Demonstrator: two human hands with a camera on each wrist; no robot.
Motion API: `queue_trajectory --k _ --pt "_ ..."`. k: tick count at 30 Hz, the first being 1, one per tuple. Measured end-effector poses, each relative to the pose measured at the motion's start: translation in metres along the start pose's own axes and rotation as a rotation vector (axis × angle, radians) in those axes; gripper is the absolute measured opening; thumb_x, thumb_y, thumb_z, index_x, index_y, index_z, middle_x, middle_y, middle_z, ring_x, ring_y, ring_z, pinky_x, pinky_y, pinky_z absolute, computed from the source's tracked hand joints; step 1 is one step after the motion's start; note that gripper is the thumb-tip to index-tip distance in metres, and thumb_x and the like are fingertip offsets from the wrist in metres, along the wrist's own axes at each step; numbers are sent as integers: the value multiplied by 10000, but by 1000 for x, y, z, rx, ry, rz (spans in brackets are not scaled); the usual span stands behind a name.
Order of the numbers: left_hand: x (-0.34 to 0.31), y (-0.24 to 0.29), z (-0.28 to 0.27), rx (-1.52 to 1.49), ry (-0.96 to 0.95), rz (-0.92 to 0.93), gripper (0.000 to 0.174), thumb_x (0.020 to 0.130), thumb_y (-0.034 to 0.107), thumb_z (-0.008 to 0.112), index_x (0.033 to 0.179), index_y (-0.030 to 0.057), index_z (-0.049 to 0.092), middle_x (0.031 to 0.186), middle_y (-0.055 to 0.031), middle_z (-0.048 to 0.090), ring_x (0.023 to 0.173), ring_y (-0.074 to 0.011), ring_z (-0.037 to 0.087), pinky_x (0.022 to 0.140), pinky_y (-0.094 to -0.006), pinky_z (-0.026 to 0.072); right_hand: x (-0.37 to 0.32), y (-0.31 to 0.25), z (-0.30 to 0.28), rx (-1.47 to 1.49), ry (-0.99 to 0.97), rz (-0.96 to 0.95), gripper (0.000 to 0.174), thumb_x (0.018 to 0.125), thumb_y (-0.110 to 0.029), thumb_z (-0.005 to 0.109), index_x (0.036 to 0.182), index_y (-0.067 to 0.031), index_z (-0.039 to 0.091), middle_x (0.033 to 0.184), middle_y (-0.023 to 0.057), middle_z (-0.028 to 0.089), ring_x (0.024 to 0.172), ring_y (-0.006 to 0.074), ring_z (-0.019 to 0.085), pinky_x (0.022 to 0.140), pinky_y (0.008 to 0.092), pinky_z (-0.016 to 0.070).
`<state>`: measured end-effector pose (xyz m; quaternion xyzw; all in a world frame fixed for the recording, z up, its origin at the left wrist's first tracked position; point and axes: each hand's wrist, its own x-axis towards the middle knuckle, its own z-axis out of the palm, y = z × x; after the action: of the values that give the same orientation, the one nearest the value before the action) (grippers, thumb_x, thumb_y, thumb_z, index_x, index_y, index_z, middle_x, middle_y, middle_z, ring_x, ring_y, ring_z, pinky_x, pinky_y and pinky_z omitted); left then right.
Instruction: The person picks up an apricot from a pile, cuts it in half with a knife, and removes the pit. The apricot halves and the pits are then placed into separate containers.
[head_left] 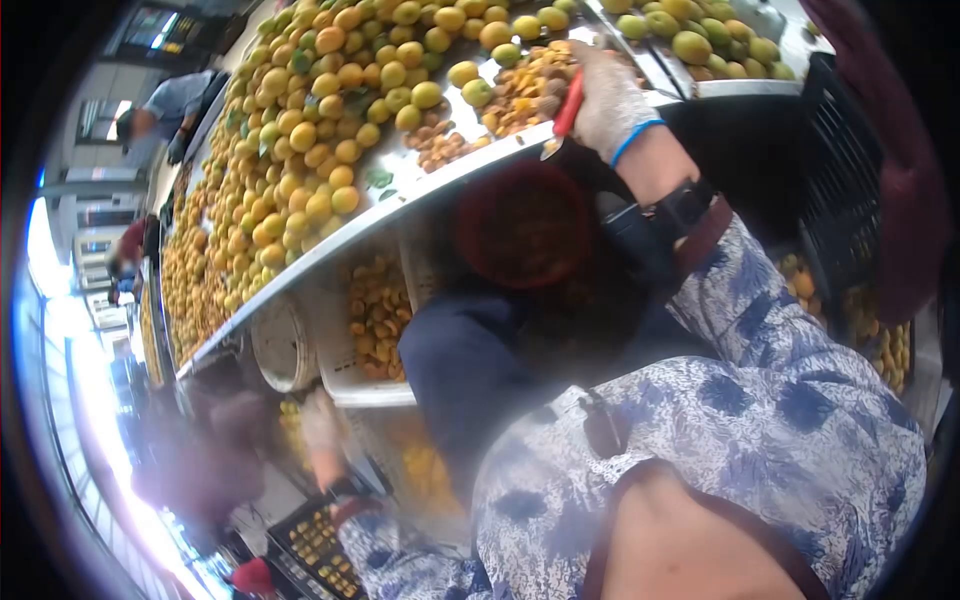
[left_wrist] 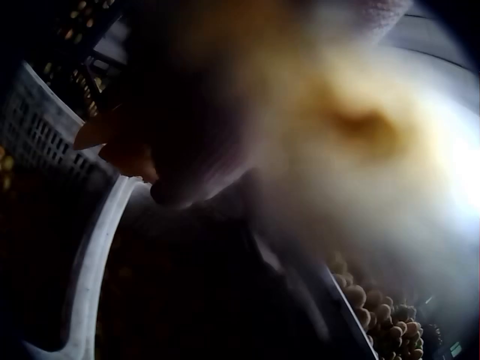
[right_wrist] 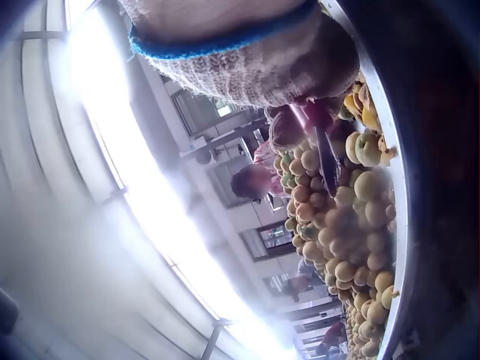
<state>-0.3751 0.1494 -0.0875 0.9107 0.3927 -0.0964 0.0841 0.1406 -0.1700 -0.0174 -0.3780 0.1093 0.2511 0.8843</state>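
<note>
My gloved right hand grips a red-handled knife at the near edge of the metal table. Its dark blade shows against the fruit in the right wrist view. Beside this hand lie a heap of cut apricot pieces and a small pile of pits. My left hand, blurred, is low on the left near a white crate of apricot halves. In the left wrist view, orange apricot pieces stick out from between its fingers; a blurred yellowish shape covers the rest of the hand.
Whole apricots cover the table, whose raised metal rim runs diagonally. Below stand a white bucket, a dark red tub and a black crate. Another black crate stands right. People work at the far left.
</note>
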Motion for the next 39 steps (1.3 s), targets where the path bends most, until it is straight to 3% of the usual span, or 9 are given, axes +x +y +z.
queue_trajectory --k 1,6,8,12,15,22,26,36,39 --pt "-24 -29 22 408 -90 164 460 855 388 570 1036 -33 614 968 -232 621 974 -354 586 833 -427 471 -11 1 11 -8 94 1 187 906 -233 589 933 -55 540 692 57 554 531 169 540 471 307 481" --pt "-34 -34 54 -682 -95 -771 471 837 446 554 978 2 621 771 -72 573 690 -223 596 574 -342 493 -7 -1 20 -184 117 56 125 875 -173 555 839 -55 534 620 58 525 469 183 506 424 346 477" --pt "22 -43 51 -564 75 -324 413 884 388 535 832 -14 613 713 -62 548 632 -157 515 554 -324 440 -5 -3 20 -130 120 62 149 888 -194 555 852 -51 530 634 58 532 466 177 503 422 350 480" --pt "97 119 -61 -423 396 158 350 909 221 527 1113 -55 595 1036 -220 646 931 -307 617 865 -362 457 -21 -10 27 -53 45 26 209 939 -303 530 945 -94 527 667 38 533 448 145 483 396 326 455" --pt "148 201 -103 -249 373 328 339 889 229 577 1137 -1 594 1026 -207 620 921 -357 595 815 -404 469 -25 -19 34 -166 98 -9 216 957 -356 510 981 -143 537 673 27 538 443 128 472 378 306 426" --pt "225 275 -102 375 341 305 411 792 362 658 1087 79 611 1100 -143 616 1049 -320 570 887 -424 452 -22 -21 38 -266 117 -21 307 947 -356 523 1095 -88 537 749 104 595 467 176 510 383 334 427" --pt "247 280 -78 332 255 151 469 743 410 694 1023 49 588 1073 -172 617 1058 -324 569 894 -430 447 -23 -25 34 -102 106 66 208 912 -308 539 982 -112 527 710 51 549 461 127 472 368 330 413" --pt "249 313 -75 2 519 401 422 841 400 612 1081 53 622 1076 -196 611 1003 -365 586 855 -424 471 -21 -39 36 -57 158 73 174 880 -231 571 947 -76 525 709 34 535 475 129 473 393 335 421" --pt "244 352 -87 -108 379 476 424 850 410 596 1071 48 616 1077 -197 615 1004 -364 589 860 -423 469 -16 -34 29 -38 114 36 177 881 -229 567 945 -70 523 709 33 533 479 131 481 379 333 411"
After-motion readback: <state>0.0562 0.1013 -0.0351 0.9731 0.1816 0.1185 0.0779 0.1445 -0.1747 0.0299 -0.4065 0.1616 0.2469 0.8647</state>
